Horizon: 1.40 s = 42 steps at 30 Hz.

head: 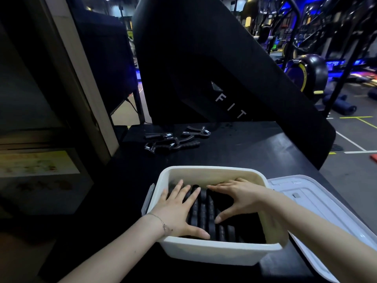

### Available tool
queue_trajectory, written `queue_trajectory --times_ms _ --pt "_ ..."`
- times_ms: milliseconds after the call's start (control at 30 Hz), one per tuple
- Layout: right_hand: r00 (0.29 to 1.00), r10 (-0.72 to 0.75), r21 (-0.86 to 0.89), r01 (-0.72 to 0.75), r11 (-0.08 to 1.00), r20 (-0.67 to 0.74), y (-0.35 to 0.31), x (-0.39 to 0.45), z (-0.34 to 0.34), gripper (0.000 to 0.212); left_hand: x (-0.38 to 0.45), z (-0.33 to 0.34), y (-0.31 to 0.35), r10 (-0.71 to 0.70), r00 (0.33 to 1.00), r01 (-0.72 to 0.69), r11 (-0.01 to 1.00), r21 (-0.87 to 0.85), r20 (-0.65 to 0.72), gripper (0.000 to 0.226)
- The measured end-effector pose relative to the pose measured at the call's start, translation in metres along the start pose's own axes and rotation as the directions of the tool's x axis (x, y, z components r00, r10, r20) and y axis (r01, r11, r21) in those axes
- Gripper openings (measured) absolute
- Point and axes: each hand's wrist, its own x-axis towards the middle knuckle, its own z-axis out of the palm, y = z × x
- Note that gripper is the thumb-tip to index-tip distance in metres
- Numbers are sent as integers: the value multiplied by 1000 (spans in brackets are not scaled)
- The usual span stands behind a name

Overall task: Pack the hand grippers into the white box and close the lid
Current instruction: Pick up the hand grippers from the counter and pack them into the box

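Note:
The white box (214,252) stands open near the front edge of the black table. Several black hand grippers (206,213) lie packed side by side inside it. My left hand (177,211) rests flat on them, fingers spread, at the box's left side. My right hand (236,198) reaches in from the right, fingers apart, touching the grippers near the far wall. Neither hand grips anything. The white lid (318,209) lies flat on the table to the right of the box. Several loose hand grippers (173,140) with metal springs lie farther back on the table.
A black table (244,148) carries everything. A large black slanted panel with white letters (230,105) rises behind it. A doorframe and wall stand to the left. Gym machines and a marked floor fill the right background.

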Motion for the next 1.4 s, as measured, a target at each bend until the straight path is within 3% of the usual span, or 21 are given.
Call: queue_trajectory --times_ms 233,367,467,533,600,667,733,933,1133,1400 --pt "997 -52 -2 52 999 -59 7 11 -7 93 3 4 2 -27 999 25 998 -55 -32 112" --pt "977 -137 -23 135 991 -165 10 10 -6 89 3 -14 -4 85 992 -102 974 -201 -91 96" --pt "907 -193 47 226 973 -374 13 15 -13 75 16 -46 -19 209 929 -291 922 -255 -305 80" --pt "840 -229 53 291 955 -491 16 22 -20 60 31 -69 -34 226 880 -344 909 -234 -417 74" --pt "784 -255 42 336 941 -565 16 34 -28 44 53 -84 -54 178 891 -294 927 -233 -418 68" --pt "751 -252 36 344 938 -611 16 51 -39 41 79 -89 -79 93 925 -192 951 -243 -369 67" --pt "755 -252 24 334 942 -605 16 73 -50 48 107 -86 -106 -2 952 -80 964 -255 -307 70" --pt "898 -214 104 273 956 -385 10 137 -59 73 185 -74 -190 -270 953 253 959 -130 -135 90" --pt "968 -157 117 182 976 -194 17 167 -45 79 244 -78 -247 -404 904 377 908 -185 -142 94" --pt "970 -99 193 144 971 -222 20 170 -42 72 288 -53 -267 -457 886 431 874 -223 -78 85"
